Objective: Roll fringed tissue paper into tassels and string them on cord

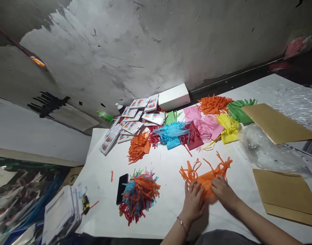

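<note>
While pressing flat, both the left hand [193, 200] and right hand [223, 191] are lying open-fingered on the orange fringed paper [206, 175], right of the mixed fringe pile [139, 195].

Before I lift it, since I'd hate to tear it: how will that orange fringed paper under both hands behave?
The orange fringed paper is probably very light and floppy: its cut strips curl upward. The thin strips look easy to tear or snag. Both the left hand and right hand press it flat, suggesting it springs up.
</note>
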The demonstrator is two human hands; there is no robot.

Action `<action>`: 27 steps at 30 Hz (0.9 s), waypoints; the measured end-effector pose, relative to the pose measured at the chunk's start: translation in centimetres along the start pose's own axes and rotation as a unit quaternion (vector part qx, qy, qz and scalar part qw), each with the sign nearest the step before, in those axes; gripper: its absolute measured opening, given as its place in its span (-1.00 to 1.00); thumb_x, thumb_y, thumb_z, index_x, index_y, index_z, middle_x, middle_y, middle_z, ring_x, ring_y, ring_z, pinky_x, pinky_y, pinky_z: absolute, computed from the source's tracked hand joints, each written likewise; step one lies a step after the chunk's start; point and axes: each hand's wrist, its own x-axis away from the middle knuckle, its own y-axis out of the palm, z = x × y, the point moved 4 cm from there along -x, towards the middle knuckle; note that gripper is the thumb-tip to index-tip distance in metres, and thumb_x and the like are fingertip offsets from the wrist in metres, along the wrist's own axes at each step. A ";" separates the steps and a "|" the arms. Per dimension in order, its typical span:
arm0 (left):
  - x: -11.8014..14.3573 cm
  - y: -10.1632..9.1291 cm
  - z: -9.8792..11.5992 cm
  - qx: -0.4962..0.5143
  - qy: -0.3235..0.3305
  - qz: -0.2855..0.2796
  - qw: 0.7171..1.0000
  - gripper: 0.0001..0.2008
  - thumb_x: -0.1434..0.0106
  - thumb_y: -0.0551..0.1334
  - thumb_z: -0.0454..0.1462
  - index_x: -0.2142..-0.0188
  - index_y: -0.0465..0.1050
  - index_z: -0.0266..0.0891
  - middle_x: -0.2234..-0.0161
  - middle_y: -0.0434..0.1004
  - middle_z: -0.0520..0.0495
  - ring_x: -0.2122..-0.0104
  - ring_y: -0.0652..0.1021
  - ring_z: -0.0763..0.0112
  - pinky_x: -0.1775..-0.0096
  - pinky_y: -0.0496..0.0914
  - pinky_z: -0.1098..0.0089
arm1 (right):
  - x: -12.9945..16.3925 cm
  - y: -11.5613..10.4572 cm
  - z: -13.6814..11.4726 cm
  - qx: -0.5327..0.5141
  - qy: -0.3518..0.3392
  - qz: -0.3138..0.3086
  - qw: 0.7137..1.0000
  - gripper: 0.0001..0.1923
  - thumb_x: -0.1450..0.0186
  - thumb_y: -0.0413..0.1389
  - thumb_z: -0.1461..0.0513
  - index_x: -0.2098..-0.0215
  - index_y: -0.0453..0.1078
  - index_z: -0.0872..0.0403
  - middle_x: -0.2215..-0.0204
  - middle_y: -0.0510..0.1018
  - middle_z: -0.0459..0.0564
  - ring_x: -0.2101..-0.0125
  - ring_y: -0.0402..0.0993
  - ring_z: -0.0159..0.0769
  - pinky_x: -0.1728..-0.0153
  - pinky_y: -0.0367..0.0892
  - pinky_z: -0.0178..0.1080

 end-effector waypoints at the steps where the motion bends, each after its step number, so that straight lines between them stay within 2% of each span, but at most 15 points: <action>1: 0.2 0.3 0.5 0.008 -0.002 0.007 1.000 -0.61 -0.26 0.24 -0.27 -0.09 0.40 -0.09 -0.05 0.51 -0.15 -0.18 0.34 0.07 -0.30 -0.19 -0.21 | 0.5 -0.1 -0.1 -0.006 -0.001 0.001 1.000 -0.71 -0.31 -0.05 0.45 0.38 0.45 0.09 0.39 0.53 -0.03 0.25 0.45 -0.21 -0.11 0.17 0.02; 2: 0.4 0.7 0.9 0.015 -0.010 0.017 1.000 -0.72 -0.30 0.20 -0.31 0.00 0.46 -0.09 0.04 0.56 -0.10 -0.11 0.41 0.15 -0.30 -0.15 -0.17 | 1.0 -0.3 -0.3 -0.013 -0.001 0.001 1.000 -0.72 -0.32 -0.06 0.44 0.35 0.45 0.08 0.37 0.54 -0.04 0.22 0.45 -0.22 -0.12 0.14 0.00; 4: 0.5 1.5 1.1 0.025 -0.044 0.044 0.998 -0.79 -0.32 0.14 -0.38 0.17 0.50 -0.10 0.20 0.60 -0.02 0.04 0.49 0.26 -0.27 -0.02 -0.08 | 1.7 -1.1 -0.3 -0.027 0.009 -0.003 1.000 -0.74 -0.35 -0.04 0.40 0.32 0.45 0.05 0.31 0.55 -0.06 0.16 0.44 -0.23 -0.13 0.11 -0.02; 7: 0.5 1.9 0.9 0.026 -0.099 0.082 0.991 -0.83 -0.30 0.13 -0.40 0.27 0.48 -0.16 0.26 0.59 -0.02 0.12 0.50 0.26 -0.18 0.14 -0.02 | 1.7 -2.1 0.2 -0.032 0.047 -0.018 0.998 -0.81 -0.39 0.00 0.30 0.32 0.43 0.02 0.25 0.55 -0.06 0.10 0.42 -0.19 -0.06 0.11 -0.03; 9: 0.4 1.7 0.5 0.016 -0.146 0.098 0.984 -0.83 -0.28 0.12 -0.40 0.34 0.46 -0.18 0.30 0.57 -0.05 0.16 0.50 0.22 -0.10 0.22 0.01 | 0.8 -2.1 0.8 -0.024 0.073 -0.030 0.997 -0.82 -0.40 0.03 0.25 0.35 0.42 0.02 0.29 0.54 -0.06 0.15 0.42 -0.18 0.04 0.15 -0.07; 12: -0.2 1.2 -0.4 0.000 -0.243 0.102 0.965 -0.84 -0.28 0.12 -0.37 0.38 0.44 -0.17 0.33 0.57 -0.10 0.21 0.51 0.15 0.03 0.29 0.05 | -1.3 -1.1 1.7 0.000 0.103 -0.042 0.994 -0.78 -0.40 0.04 0.22 0.40 0.41 0.04 0.41 0.53 -0.05 0.31 0.43 -0.18 0.21 0.17 -0.14; 15: -1.1 0.6 -1.3 -0.004 -0.332 0.088 0.939 -0.85 -0.27 0.12 -0.35 0.36 0.45 -0.16 0.35 0.59 -0.12 0.24 0.53 0.09 0.08 0.29 0.05 | -3.2 0.5 2.5 0.025 0.114 -0.046 0.992 -0.76 -0.40 0.05 0.24 0.43 0.40 0.08 0.51 0.49 -0.07 0.42 0.41 -0.22 0.27 0.19 -0.15; 18: -2.0 0.1 -1.8 -0.008 -0.368 0.068 0.927 -0.84 -0.23 0.11 -0.37 0.32 0.46 -0.18 0.35 0.61 -0.14 0.25 0.56 0.09 0.07 0.27 0.05 | -4.3 1.5 3.0 0.038 0.107 -0.042 0.993 -0.79 -0.39 0.08 0.23 0.41 0.40 0.10 0.60 0.43 -0.16 0.50 0.39 -0.28 0.26 0.24 -0.16; 21: -2.7 -0.2 -2.3 -0.024 -0.375 0.052 0.925 -0.84 -0.19 0.12 -0.38 0.33 0.47 -0.19 0.37 0.62 -0.15 0.29 0.57 0.09 0.06 0.26 0.05 | -4.3 1.4 3.1 0.040 0.103 -0.011 0.994 -0.83 -0.39 0.05 0.25 0.31 0.43 0.15 0.53 0.51 -0.04 0.44 0.44 -0.20 0.21 0.24 -0.09; 24: -2.9 -0.2 -2.7 -0.035 -0.370 0.053 0.927 -0.85 -0.17 0.13 -0.39 0.36 0.46 -0.20 0.39 0.62 -0.15 0.31 0.58 0.09 0.07 0.28 0.05 | -3.3 0.8 2.4 0.024 0.066 0.037 0.997 -0.80 -0.40 0.00 0.25 0.16 0.46 0.13 0.22 0.59 0.15 0.15 0.47 -0.06 -0.03 0.16 0.07; 25: -2.9 -0.2 -2.8 -0.034 -0.366 0.056 0.928 -0.85 -0.17 0.13 -0.39 0.37 0.46 -0.19 0.40 0.62 -0.14 0.32 0.58 0.09 0.07 0.28 0.04 | -2.8 0.8 2.0 0.012 0.038 0.050 0.998 -0.79 -0.40 0.00 0.23 0.14 0.47 0.09 0.15 0.59 0.13 0.08 0.45 -0.07 -0.11 0.09 0.10; 27: -2.7 -0.1 -2.8 -0.030 -0.362 0.061 0.930 -0.84 -0.16 0.13 -0.41 0.36 0.47 -0.19 0.42 0.61 -0.13 0.34 0.58 0.10 0.09 0.30 0.04 | -1.9 1.0 1.3 -0.013 -0.024 0.068 0.997 -0.78 -0.40 0.00 0.22 0.17 0.49 0.00 0.15 0.61 0.01 0.03 0.44 -0.15 -0.22 -0.02 0.07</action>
